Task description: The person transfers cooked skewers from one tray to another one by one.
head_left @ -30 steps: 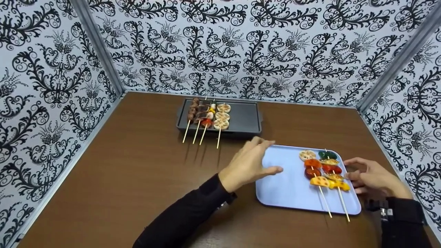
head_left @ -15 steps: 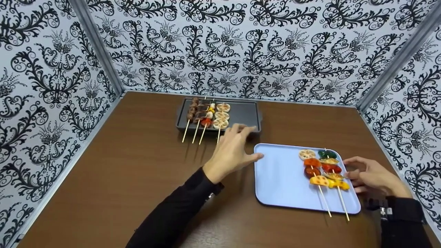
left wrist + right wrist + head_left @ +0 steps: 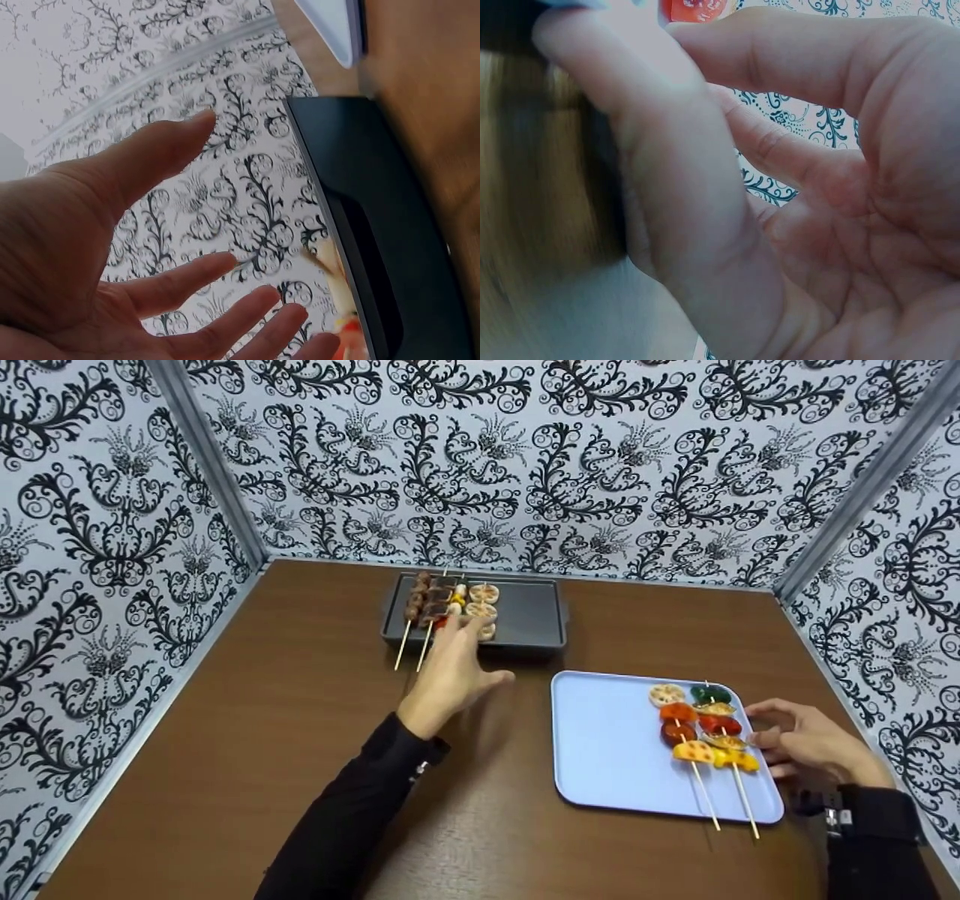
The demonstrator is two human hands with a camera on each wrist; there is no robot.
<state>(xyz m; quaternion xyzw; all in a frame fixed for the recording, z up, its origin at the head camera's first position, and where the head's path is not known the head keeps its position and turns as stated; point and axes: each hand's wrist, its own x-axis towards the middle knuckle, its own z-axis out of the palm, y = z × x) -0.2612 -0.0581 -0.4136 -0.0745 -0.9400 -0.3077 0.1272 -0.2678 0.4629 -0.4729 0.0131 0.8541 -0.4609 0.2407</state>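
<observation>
My left hand (image 3: 450, 671) reaches over the front of a dark grill plate (image 3: 529, 611), fingers spread and nothing between them. Beneath its fingertips are a lotus root skewer (image 3: 484, 594) and a mixed skewer with a white and yellow piece (image 3: 459, 594), both partly hidden. In the left wrist view the thumb (image 3: 161, 157) stands apart from the fingers. My right hand (image 3: 821, 742) holds the right rim of a light blue tray (image 3: 607, 742), with thumb and fingers bent at the edge. Two vegetable skewers (image 3: 678, 712) lie on the tray's right side.
Two brown meat skewers (image 3: 414, 604) lie at the left of the grill plate, their sticks overhanging its front. Everything stands on a brown wooden table (image 3: 262, 720). Patterned walls (image 3: 585, 472) enclose the back and both sides.
My left hand has moved left and away from me, from over the tray's left edge to the skewers on the grill plate. The right hand and tray have stayed in place.
</observation>
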